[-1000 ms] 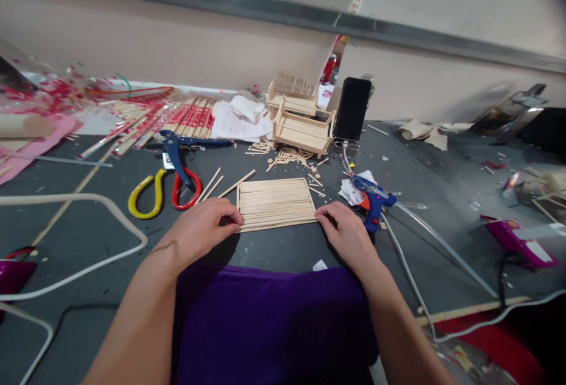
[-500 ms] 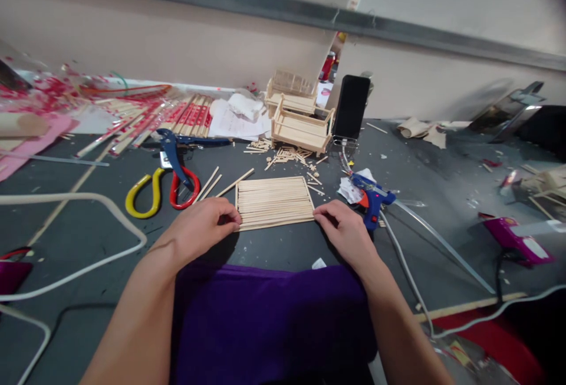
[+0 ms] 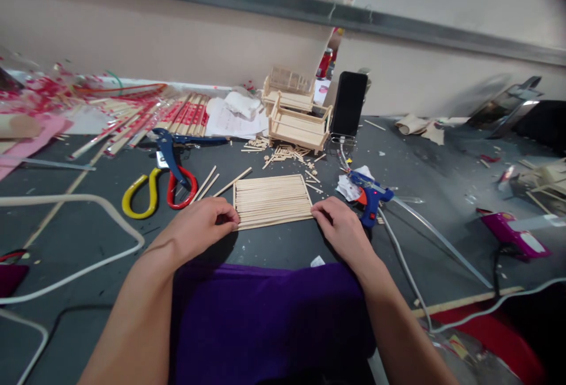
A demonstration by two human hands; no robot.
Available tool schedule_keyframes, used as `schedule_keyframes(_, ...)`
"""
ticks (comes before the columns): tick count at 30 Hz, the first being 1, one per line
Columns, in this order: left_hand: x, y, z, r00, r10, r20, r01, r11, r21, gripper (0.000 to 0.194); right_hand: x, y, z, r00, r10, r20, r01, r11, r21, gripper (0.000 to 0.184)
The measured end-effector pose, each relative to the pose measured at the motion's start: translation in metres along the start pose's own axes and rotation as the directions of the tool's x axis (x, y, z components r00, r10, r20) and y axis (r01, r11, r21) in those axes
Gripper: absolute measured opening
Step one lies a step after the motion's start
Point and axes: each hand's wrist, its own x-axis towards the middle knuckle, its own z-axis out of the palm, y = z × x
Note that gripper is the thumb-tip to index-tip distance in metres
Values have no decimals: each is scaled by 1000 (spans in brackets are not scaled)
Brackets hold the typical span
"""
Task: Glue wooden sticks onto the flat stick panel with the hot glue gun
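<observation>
A flat rectangular panel of thin wooden sticks [image 3: 273, 199] lies on the dark table in front of me, its sticks side by side within a stick border. With thumb and fingertips closed, my left hand [image 3: 206, 220] grips the panel's near left corner. My right hand [image 3: 342, 226] pinches at the near right corner in the same way. The exact contact under the fingertips is partly hidden. A few loose sticks [image 3: 207, 184] lie beyond my left hand. To the right of my right hand rests a blue glue gun [image 3: 372, 201] with a clear glue stick in its back.
Cutters with red and yellow handles [image 3: 152, 193] lie at the left. Behind the panel are cut stick pieces [image 3: 289, 154], small stick-built furniture models [image 3: 298, 125] and a phone on a stand [image 3: 350, 104]. Wrapped chopsticks [image 3: 183, 115] lie at the back left. A white cable [image 3: 119, 214] loops at the left.
The whole view has shifted very slightly. Both hands keep their places at the panel's near corners, and no object has visibly moved on the table.
</observation>
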Motion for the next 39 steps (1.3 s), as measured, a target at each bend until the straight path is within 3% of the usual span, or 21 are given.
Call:
schedule_keyframes(21,-1,-3,0,999,-44,19,46,993,-108,19,0,1,0,1000,5,-9,-5,1000,5,15)
schedule_keyframes(39,2,-6,3,999,-37,19,38,995,-93,18,-1,6,2,999,51,-19,-50,998,29,16)
